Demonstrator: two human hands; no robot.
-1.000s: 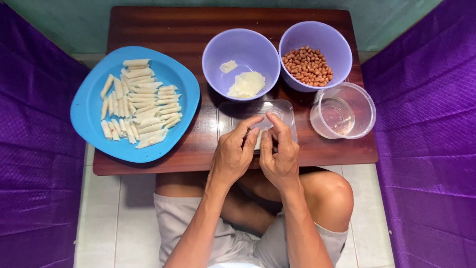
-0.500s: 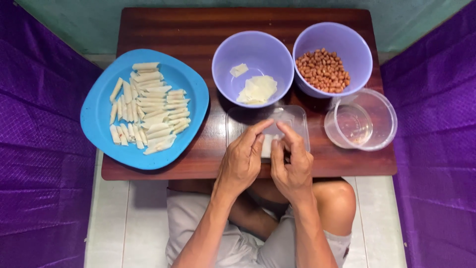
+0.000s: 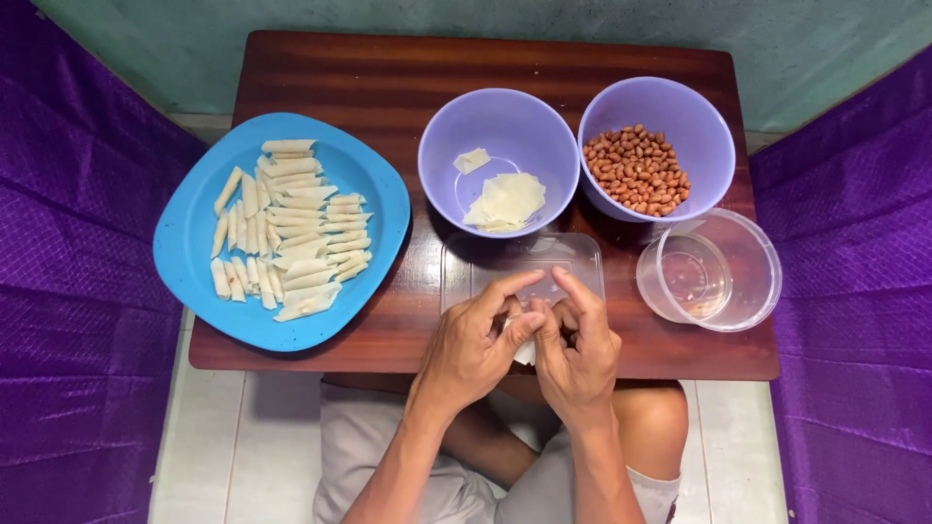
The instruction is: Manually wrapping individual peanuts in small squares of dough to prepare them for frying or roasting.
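While both hands pinch it, the pale wrapper (image 3: pixel 525 342) hangs near-vertical.

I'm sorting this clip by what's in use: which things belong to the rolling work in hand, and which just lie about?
In use:
- left hand and right hand, pinching a pale wrapper piece
- clear flat tray
- bowl of wrappers
- bowl of peanuts
- blue plate of finished rolls

Lying about:
- clear round tub
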